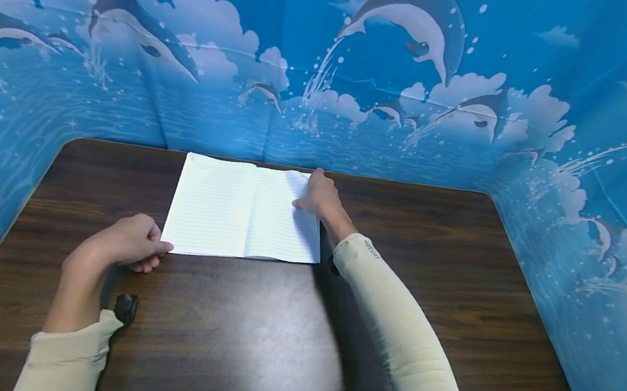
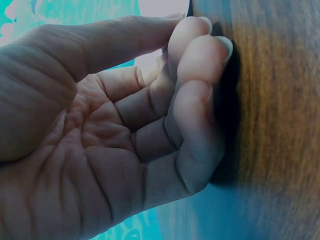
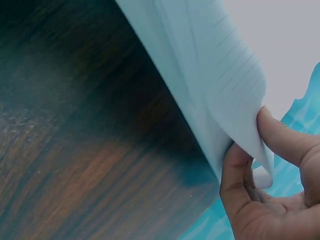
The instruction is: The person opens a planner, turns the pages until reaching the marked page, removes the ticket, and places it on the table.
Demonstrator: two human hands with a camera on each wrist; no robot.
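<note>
An open notebook with lined white pages lies at the far side of the dark wooden table. My left hand is at its near left corner, with the thumb tip over the corner and the fingers curled below. In the left wrist view the fingertips rest close along the tabletop. My right hand pinches the notebook's right edge near the far corner. In the right wrist view, the right thumb lies on a lined page that bends up from the sheets under it, and the fingers are beneath.
The wooden table has a rounded far edge. Behind it and along both sides hangs a blue curtain printed with dolphins. A small black device sits at the left wrist.
</note>
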